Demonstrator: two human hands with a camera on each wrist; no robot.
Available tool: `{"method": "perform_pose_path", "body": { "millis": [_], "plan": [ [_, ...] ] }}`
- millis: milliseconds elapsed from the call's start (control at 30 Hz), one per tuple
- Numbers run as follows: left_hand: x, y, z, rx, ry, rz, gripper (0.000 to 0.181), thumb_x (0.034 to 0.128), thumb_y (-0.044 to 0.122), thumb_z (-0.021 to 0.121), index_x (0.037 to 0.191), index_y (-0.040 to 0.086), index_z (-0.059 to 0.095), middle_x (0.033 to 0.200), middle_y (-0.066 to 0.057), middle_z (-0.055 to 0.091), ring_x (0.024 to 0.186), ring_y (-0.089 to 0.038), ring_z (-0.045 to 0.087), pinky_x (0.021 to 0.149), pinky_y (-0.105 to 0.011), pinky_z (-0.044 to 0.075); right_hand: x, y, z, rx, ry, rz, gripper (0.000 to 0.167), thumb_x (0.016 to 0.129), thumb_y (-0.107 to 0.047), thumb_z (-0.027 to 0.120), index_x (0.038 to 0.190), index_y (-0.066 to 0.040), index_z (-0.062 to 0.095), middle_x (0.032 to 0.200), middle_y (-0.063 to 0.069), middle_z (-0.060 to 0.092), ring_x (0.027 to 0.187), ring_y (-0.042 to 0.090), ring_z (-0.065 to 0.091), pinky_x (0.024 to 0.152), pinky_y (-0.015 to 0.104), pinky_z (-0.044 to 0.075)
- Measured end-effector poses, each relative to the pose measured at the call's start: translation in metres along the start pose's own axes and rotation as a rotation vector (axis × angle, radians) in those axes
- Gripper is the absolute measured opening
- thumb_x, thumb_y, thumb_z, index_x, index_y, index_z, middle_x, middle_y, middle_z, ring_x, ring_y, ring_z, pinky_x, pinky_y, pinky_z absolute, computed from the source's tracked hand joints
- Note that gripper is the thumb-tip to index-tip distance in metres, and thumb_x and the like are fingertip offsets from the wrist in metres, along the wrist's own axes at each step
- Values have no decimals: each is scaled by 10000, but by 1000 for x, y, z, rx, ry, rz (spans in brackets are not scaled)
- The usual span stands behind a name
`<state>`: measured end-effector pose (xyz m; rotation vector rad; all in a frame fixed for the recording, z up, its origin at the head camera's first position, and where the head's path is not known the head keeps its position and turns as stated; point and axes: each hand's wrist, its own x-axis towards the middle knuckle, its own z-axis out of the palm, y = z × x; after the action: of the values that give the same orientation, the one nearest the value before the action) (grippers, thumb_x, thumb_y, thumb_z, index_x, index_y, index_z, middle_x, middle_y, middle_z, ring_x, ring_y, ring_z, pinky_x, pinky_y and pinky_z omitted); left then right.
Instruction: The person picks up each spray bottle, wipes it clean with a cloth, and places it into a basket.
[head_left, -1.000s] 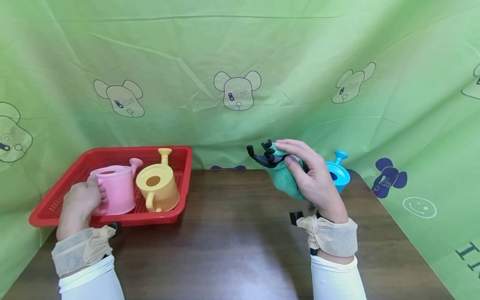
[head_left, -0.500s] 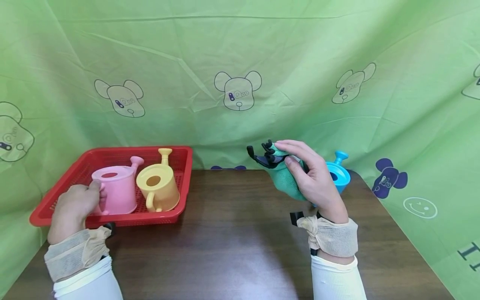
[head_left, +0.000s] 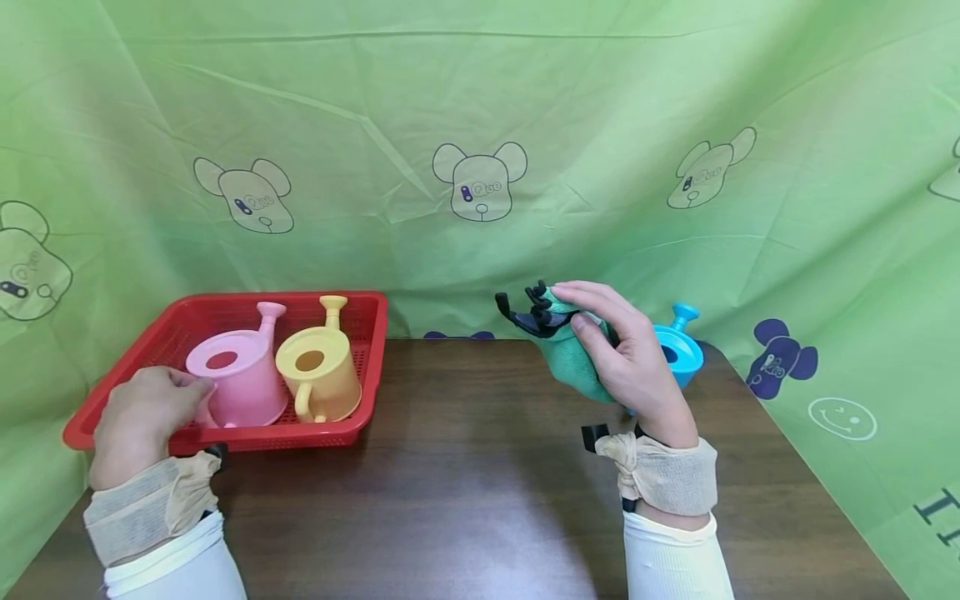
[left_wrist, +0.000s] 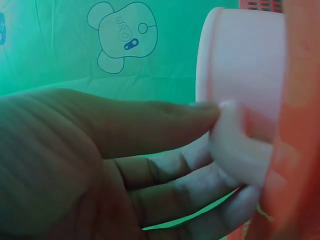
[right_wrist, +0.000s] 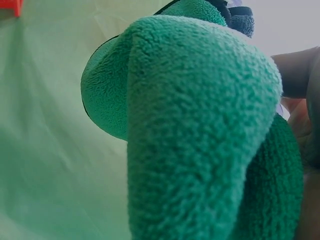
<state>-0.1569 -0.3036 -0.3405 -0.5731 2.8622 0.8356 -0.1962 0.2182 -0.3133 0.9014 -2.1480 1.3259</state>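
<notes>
A pink watering can (head_left: 243, 383) stands in the red basket (head_left: 225, 442) on the left, leaning slightly, its spout pointing to the back. My left hand (head_left: 146, 417) is at its handle (left_wrist: 240, 155); in the left wrist view the thumb tip touches the handle's upper end and the fingers lie behind it. Beside it in the basket stands a yellow watering can (head_left: 322, 379). My right hand (head_left: 633, 358) holds a fuzzy green cloth thing (head_left: 572, 362) with black edging and black hook-like parts, above the table. Its exact kind is unclear.
A blue watering can (head_left: 681, 354) stands at the back right, partly hidden behind my right hand. The brown wooden table (head_left: 450, 500) ends at a green printed curtain (head_left: 480, 100) behind and on both sides.
The pink watering can has tipped and settled in the basket, its top nearer to me. My left hand has moved a little left, its grip looser. The right hand has hardly moved.
</notes>
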Motion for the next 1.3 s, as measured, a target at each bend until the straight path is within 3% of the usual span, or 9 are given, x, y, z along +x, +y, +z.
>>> {"method": "perform_pose_path", "body": {
  "millis": [167,300,467,900,1033,1133,1233,1300],
  "plan": [
    [6,-1,1,9,-37,25,551,1017,358,630,1307,-109,599,782,-79,742,835,-297,639,693,-449,462,-1,0,0,1,2,6,401,1042,49,529,1392,-83,674,1430,135,639,1363,69,571,1127,205,452],
    [9,0,3,15,-65,25,482,1012,359,647,1222,-74,675,825,-90,754,881,-319,623,719,-472,456,-1,0,1,7,2,13,404,1042,49,532,1394,-90,674,1433,158,633,1368,79,570,1128,206,451],
    [11,2,7,9,-93,49,457,1028,335,630,1233,-70,675,791,-49,766,858,-274,641,719,-446,438,-2,-1,1,4,-3,16,402,1045,45,529,1395,-91,673,1427,189,628,1363,69,570,1124,199,452],
    [10,5,7,10,-100,46,432,1023,327,633,1188,-66,703,768,-32,761,805,-250,653,694,-422,451,-2,-1,1,-4,-5,18,403,1045,42,531,1394,-99,675,1431,132,639,1364,71,570,1126,202,450],
    [5,7,4,51,-43,11,503,1002,384,653,1206,-75,681,867,-140,737,823,-308,626,686,-451,469,-2,-1,1,-4,-2,17,402,1046,43,530,1393,-98,676,1433,141,637,1366,79,571,1127,204,450],
    [-2,9,2,85,36,-16,634,1001,443,623,1349,-87,589,1143,-337,661,949,-462,595,699,-517,489,-1,-1,0,-6,-3,17,406,1048,41,526,1398,-103,673,1437,105,639,1370,80,569,1132,205,448],
    [-10,12,-1,87,129,1,719,1025,475,559,1453,-98,494,1375,-420,527,1113,-592,526,740,-599,491,-1,-1,-1,-7,1,17,410,1047,44,528,1399,-106,673,1440,62,640,1372,89,569,1134,212,447],
    [-14,15,-2,77,182,29,736,1041,501,515,1472,-96,484,1424,-417,504,1182,-630,483,777,-642,477,-1,-1,-1,-12,1,16,409,1047,42,528,1400,-107,673,1440,38,640,1372,84,568,1134,213,449]
  ]
}}
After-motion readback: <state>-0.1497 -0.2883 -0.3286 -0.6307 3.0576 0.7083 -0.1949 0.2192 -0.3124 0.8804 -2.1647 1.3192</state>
